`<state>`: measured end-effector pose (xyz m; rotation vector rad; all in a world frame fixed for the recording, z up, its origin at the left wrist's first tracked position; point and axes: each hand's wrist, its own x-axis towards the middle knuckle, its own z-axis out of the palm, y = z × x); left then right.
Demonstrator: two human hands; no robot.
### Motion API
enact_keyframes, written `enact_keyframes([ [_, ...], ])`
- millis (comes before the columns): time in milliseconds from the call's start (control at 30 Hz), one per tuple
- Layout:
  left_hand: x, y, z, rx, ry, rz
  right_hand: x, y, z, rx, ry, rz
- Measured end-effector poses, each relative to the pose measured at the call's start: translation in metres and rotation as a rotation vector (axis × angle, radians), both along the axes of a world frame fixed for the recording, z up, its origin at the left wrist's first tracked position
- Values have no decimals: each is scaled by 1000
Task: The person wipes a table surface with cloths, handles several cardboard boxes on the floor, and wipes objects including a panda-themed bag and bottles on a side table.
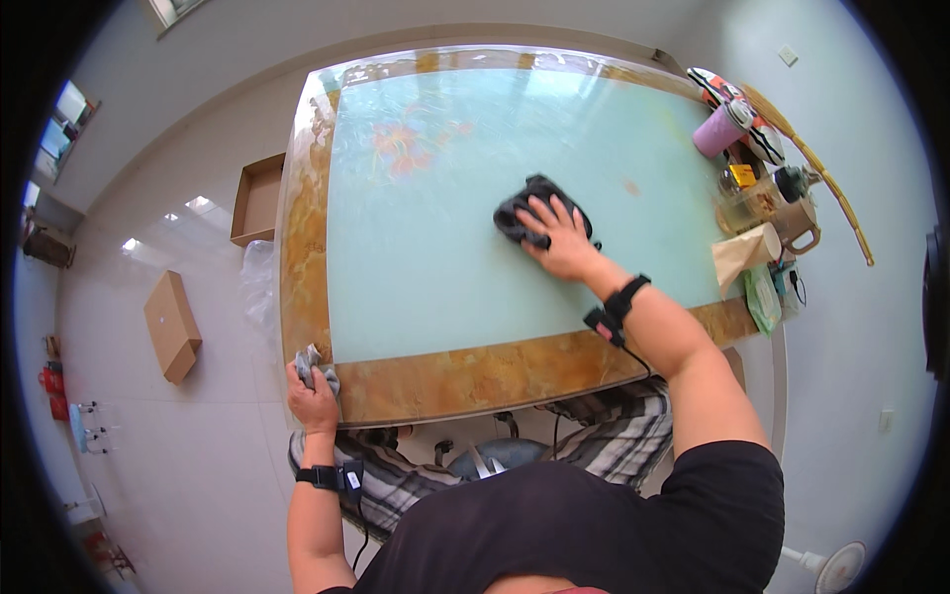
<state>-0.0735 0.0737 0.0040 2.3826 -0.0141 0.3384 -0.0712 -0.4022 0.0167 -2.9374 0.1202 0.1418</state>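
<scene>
My right hand (560,241) holds a bunched black cloth (512,219) down against the pale green tabletop (445,275), fingers spread over it. At the table's near left corner, my left hand (312,401) grips a crumpled grey wipe or rag (306,365), part of which sticks out above the fingers. A brown marbled border (460,386) frames the tabletop, and orange flowers (401,148) show on its far left part. The cloth's underside is hidden.
Along the right edge stand a pink tumbler (721,130), a clear plastic jug (749,204), a brown mug (794,226), a paper roll (746,249) and a green packet (762,297). Cardboard boxes (172,323) and clear plastic wrap (258,278) lie left of the table.
</scene>
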Motion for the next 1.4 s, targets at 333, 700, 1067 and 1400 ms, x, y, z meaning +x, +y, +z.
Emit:
enact_keyframes([
  [333, 4, -3, 8, 27, 41, -71, 225, -80, -7, -10, 144, -374],
  [700, 6, -5, 8, 39, 41, -12, 257, -99, -15, -23, 92, -450],
  [1067, 4, -3, -6, 113, -32, -10, -13, -17, -1, 4, 45, 4],
  [1400, 9, -23, 12, 322, 24, -46, -252, 7, 24, 37, -108, 177],
])
